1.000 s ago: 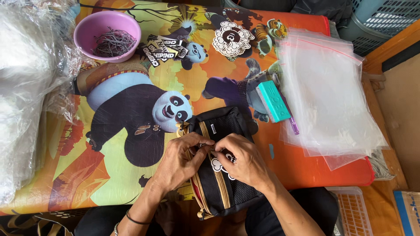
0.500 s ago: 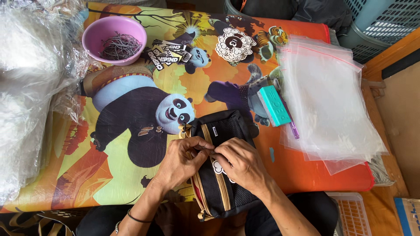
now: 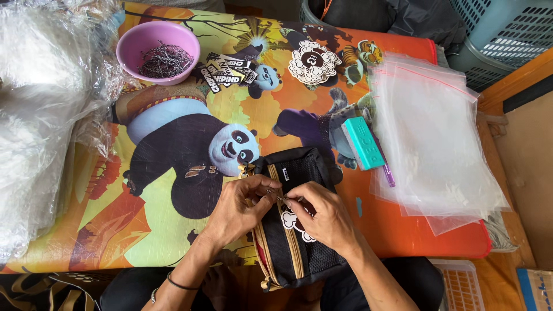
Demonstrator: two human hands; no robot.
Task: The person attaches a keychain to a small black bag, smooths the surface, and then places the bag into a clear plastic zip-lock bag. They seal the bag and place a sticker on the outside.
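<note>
Black cloth pouch [image 3: 299,230], mesh front; glossy plastic tablecloth [image 3: 173,230]; clear plastic bags [image 3: 438,144].

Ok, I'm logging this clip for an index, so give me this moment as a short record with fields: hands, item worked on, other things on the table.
left hand: left hand pinches a small part at the pouch's top edge
right hand: right hand meets it there, fingertips together
item: black pouch with gold zips and a white tag, lying over the table's near edge
surface: cartoon panda tablecloth
far left: pink bowl holding thin metal chains
centre: sticker tags
right: teal block, stack of clear zip bags
left edge: crumpled clear plastic
</note>
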